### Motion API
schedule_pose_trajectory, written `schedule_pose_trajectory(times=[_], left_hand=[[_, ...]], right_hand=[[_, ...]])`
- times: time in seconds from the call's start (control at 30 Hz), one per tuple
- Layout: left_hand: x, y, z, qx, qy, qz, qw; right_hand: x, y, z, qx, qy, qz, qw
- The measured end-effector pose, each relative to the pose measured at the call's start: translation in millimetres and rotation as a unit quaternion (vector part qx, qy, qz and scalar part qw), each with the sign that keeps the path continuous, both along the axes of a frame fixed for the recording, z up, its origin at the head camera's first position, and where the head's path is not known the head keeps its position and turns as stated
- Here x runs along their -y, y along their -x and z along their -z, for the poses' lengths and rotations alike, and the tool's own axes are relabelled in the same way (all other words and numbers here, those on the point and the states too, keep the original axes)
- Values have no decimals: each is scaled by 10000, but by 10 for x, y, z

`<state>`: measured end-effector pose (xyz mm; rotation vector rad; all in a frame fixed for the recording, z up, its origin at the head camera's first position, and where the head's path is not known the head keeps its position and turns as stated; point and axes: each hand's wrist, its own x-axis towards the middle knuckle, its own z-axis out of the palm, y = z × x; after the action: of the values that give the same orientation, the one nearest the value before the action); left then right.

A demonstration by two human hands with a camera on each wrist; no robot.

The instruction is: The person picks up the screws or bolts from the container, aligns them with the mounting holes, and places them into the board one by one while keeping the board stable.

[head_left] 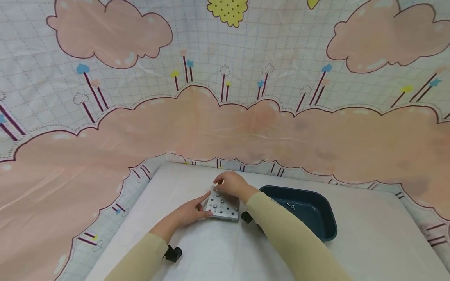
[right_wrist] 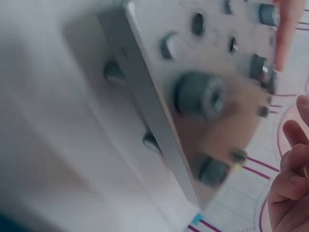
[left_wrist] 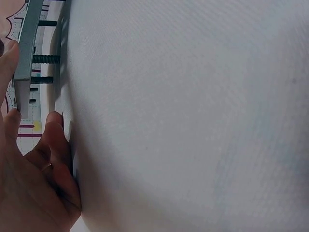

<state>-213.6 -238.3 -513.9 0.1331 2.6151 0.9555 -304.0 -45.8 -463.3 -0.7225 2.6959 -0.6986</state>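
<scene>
A silver metal plate (head_left: 225, 210) with holes and several socket-head bolts stands on the white table. Threaded shanks (left_wrist: 47, 59) stick out beneath it. My left hand (head_left: 190, 212) grips its left side, the index finger along the upper edge and the thumb at the near corner. Over the far left corner is my right hand (head_left: 232, 184), bent finger and thumb together at a small bolt (head_left: 215, 189). In the right wrist view, curled fingers of the right hand (right_wrist: 292, 174) show beside the plate (right_wrist: 159, 121); its fingertip pinch is out of frame there.
A dark blue tray (head_left: 330, 218) stands to the right, partly behind my right forearm, with a few loose bolts (head_left: 290, 205) inside. Black wrist-camera mounts show under each wrist. A cloud-patterned cloth (head_left: 225, 128) hangs behind the white table (head_left: 362, 234).
</scene>
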Motion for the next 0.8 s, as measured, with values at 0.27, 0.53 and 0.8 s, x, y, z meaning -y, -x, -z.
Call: schedule_pose_trajectory(times=[0.27,0.53,0.8], left_hand=[[12,11,21,-3,-84,-72,9999],[-9,-13,17,-47,-15,-99,9999],[-18,11,62,-108,8,-132,9999]], right_hand=[[-275,-50,-271,76,210,94,9997],[-866,-97,-438,41,164,71,9998],[-1765,-243,-381,-271,-192,-217,9992]])
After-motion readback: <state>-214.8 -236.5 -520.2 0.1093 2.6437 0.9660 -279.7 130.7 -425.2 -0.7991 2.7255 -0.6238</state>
